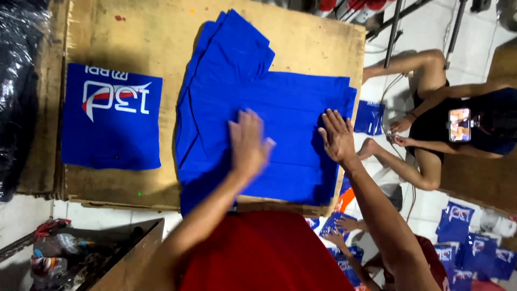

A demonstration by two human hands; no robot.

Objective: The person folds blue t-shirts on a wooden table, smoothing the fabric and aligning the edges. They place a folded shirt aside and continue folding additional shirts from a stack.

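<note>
While both hands, left (249,143) and right (337,136), press open and flat on the blue shirt (269,108), a folded shirt (111,117) lies well left on the surface (161,32).

Cardboard-topped table (161,32) w/ spread blue shirt (291,102), folded blue shirt (110,134).

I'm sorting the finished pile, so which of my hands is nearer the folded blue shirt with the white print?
Left. The left hand lies closer to the folded shirt; the right hand is farther away.
</note>
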